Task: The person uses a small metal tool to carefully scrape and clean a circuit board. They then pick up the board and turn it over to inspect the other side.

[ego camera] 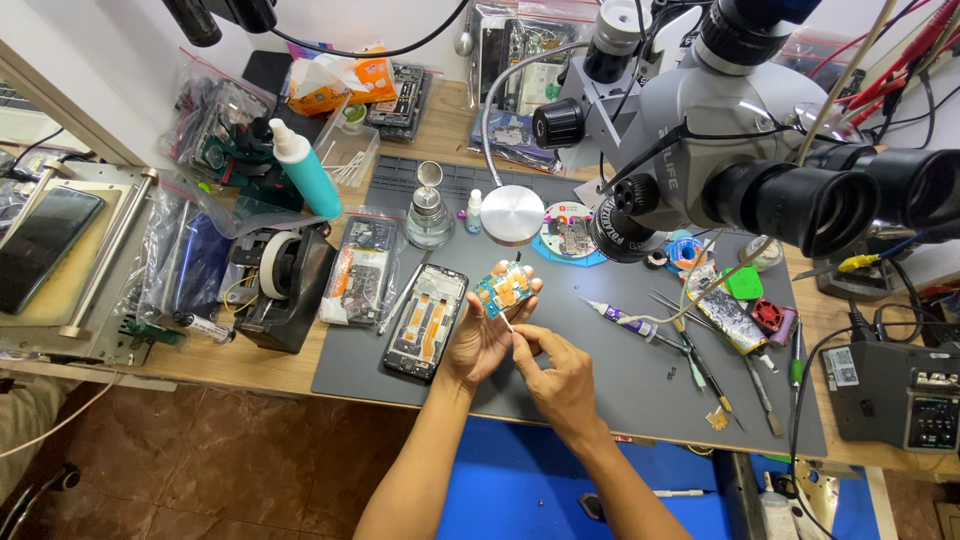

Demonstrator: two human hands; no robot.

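My left hand (480,340) holds a small blue and orange circuit board (504,287) by its edges, tilted up above the grey work mat (640,390). My right hand (560,375) pinches a thin white stick (507,322) whose tip touches the board's lower edge. An opened phone frame (427,322) with orange flex cables lies on the mat just left of my left hand.
A large grey microscope (740,140) hangs over the mat's right side. Tweezers, screwdrivers and a syringe (620,318) lie to the right. A tape dispenser (285,285), teal bottle (305,170), glass dispenser (429,215) and bagged parts sit left. A soldering station (905,390) stands far right.
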